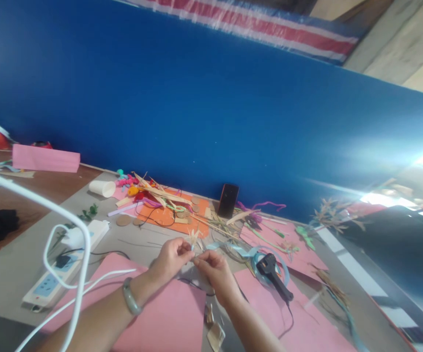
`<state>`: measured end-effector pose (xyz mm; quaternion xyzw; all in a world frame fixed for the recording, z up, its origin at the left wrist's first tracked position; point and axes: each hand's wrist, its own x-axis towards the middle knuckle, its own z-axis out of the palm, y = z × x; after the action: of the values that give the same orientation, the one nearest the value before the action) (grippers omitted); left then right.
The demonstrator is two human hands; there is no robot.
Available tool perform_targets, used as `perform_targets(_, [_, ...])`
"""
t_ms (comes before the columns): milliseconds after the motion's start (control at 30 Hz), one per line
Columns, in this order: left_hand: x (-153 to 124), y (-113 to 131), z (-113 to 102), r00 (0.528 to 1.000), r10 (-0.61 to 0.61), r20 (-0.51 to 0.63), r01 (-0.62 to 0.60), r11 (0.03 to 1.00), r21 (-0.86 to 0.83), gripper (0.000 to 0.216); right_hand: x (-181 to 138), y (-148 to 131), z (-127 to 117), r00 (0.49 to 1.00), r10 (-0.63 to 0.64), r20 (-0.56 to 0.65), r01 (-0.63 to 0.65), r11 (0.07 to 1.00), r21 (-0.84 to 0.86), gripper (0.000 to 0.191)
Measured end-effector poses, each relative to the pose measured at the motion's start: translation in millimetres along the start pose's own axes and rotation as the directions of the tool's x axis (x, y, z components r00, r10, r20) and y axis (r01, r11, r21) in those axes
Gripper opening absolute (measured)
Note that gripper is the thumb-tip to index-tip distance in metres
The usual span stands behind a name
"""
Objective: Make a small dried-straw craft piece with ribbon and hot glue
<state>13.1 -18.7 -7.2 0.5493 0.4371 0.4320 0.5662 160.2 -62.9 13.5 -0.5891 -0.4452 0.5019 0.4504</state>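
Note:
My left hand [173,256] pinches a small pale straw-coloured flower-like piece [193,237] whose pointed tips fan upward above the fingers. Close against it on the right, my right hand [216,274] has thumb and finger pressed together at the lower end of the piece. Whatever lies between those right fingertips is too small to make out. Pink paper sheets [175,318] lie under my forearms. Beyond the hands is an orange sheet [167,217] strewn with dry strips [167,194]. A black glue gun [275,276] rests on a roll of light blue ribbon [287,274] at right.
A white power strip [70,266] stands at left, with a thick white cable [87,244] arching across the near left. A white paper cup [102,188] lies on its side. A phone [228,200] leans against the blue partition [204,107]. Dried sprigs [334,215] stand far right.

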Motion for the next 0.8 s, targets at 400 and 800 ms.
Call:
perform_targets(400, [-1.6, -1.5, 0.0, 0.998, 0.035, -0.054, -0.031, 0.997, 0.077, 0.012, 3.4, 6.2, 10.3, 0.978, -0.154, -0.140, 0.136, 0.982, -0.133, 0.023])
perform_targets(800, [-1.6, 0.4, -0.7, 0.997, 0.077, -0.022, -0.076, 0.997, 0.022, 0.011, 2.8, 2.8, 5.4, 0.983, -0.130, -0.128, 0.119, 0.989, -0.091, 0.022])
